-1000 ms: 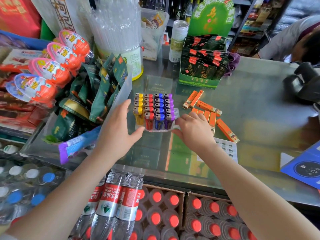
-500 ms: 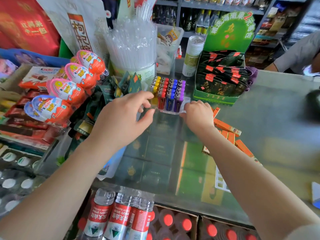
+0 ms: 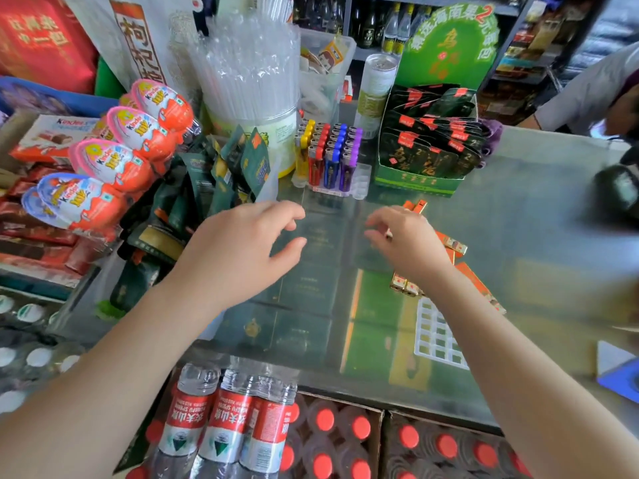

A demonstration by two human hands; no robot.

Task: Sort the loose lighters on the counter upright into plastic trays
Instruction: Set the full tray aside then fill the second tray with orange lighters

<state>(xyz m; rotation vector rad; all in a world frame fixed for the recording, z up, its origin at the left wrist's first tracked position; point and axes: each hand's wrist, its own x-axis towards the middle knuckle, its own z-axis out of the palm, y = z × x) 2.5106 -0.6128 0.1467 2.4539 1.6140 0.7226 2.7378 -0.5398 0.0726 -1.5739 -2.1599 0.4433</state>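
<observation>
Behind both empty, open hands: filled tray (image 3: 359, 188) | left hand (image 3: 238, 250) | right hand (image 3: 408, 247) over orange lighters (image 3: 449, 242)

1. Filled tray (image 3: 359, 183) of lighters (image 3: 328, 157) now sits at back of counter (image 3: 539, 216), between straw tub (image 3: 252, 108) and green display box (image 3: 415, 183). 1 s ago it was mid-counter, right in front of me.
2. Both hands are off it. Half a sec ago they were on its front edge.
3. L hand (image 3: 238, 257) now hangs open over the glass, nothing in it.
4. R hand (image 3: 411, 247) is pulled back too, fingers loose, empty, over the loose orange lighters (image 3: 453, 243).
</observation>
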